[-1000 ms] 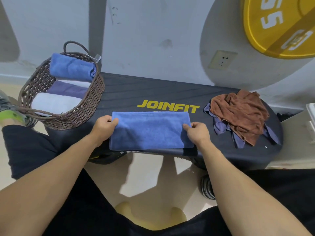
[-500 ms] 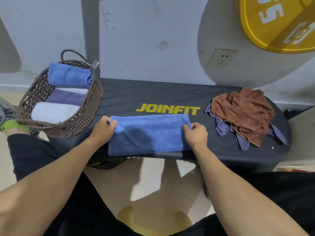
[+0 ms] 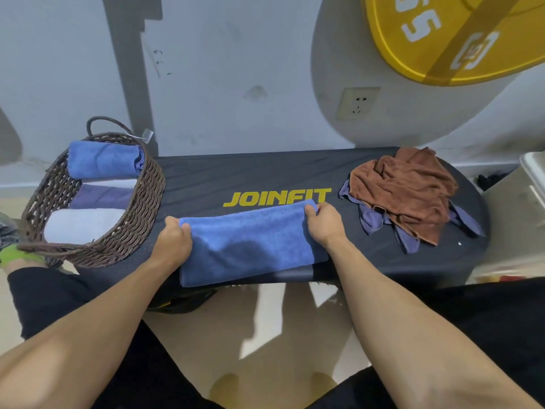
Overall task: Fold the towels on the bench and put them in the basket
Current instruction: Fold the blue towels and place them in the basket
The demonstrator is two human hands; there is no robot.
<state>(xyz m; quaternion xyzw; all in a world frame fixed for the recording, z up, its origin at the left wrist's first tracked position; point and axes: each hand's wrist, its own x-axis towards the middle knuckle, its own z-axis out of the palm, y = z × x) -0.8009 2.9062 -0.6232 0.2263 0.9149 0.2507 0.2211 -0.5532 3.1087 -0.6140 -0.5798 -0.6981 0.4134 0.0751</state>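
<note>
Left grip (image 3: 174, 243) and right grip (image 3: 324, 222) clenched

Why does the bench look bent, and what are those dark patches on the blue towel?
Head view: the wide-angle lens bows the bench and wall lines; the dark patches on the blue towel look like shadows between the left hand and right hand.

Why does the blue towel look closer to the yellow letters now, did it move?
Yes. The blue towel's far edge has risen toward the wall: it now covers the bottom of the JOINFIT letters, which were clear before. Both hands grip it.
</note>
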